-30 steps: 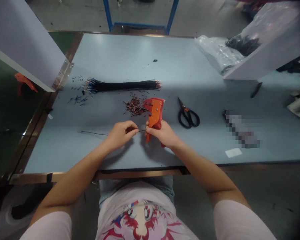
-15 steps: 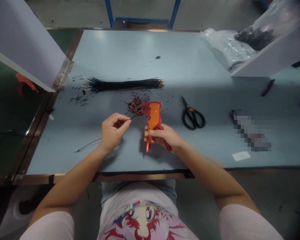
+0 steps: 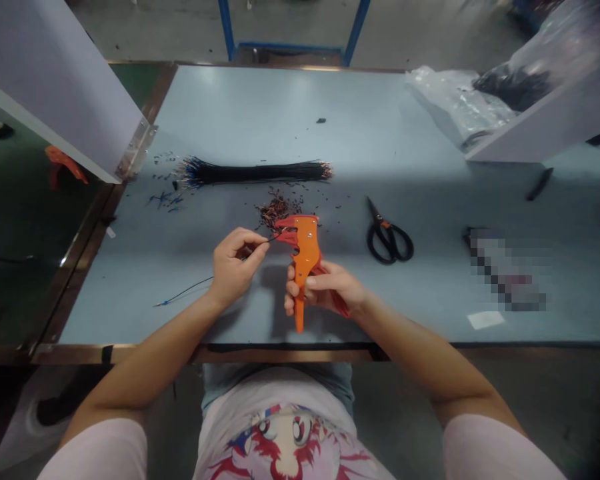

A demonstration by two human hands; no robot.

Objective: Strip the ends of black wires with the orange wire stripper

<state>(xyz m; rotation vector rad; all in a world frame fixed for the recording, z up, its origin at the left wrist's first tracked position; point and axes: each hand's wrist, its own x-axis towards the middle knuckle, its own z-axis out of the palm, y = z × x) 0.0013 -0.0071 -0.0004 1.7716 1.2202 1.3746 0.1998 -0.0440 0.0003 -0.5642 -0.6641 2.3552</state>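
Observation:
Between the thumb and fingertips of my left hand (image 3: 239,267) is a thin black wire (image 3: 187,289). One end, with a blue terminal, trails out to the left over the table. The other end reaches the jaws of an orange and red wire stripper (image 3: 307,243); whether the jaws are closed on it I cannot tell. My right hand (image 3: 330,287) is wrapped around the stripper's handles. Just behind the jaws lies a heap of copper-and-black wire scraps (image 3: 275,208). Farther back, a long bundle of black wires (image 3: 255,174) has blue-sleeved ends at left and bare copper ends at right.
Black-handled scissors (image 3: 389,237) lie right of the stripper. A pixelated object (image 3: 507,270) and a white paper slip (image 3: 485,320) are farther right. Loose blue terminals (image 3: 164,200) are scattered at left. A plastic bag (image 3: 460,100) and white panels (image 3: 55,87) stand at the sides.
The stripper has tilted and its jaws have come to the wire's end. My left hand has shifted slightly right with the wire. The whole view has moved a little.

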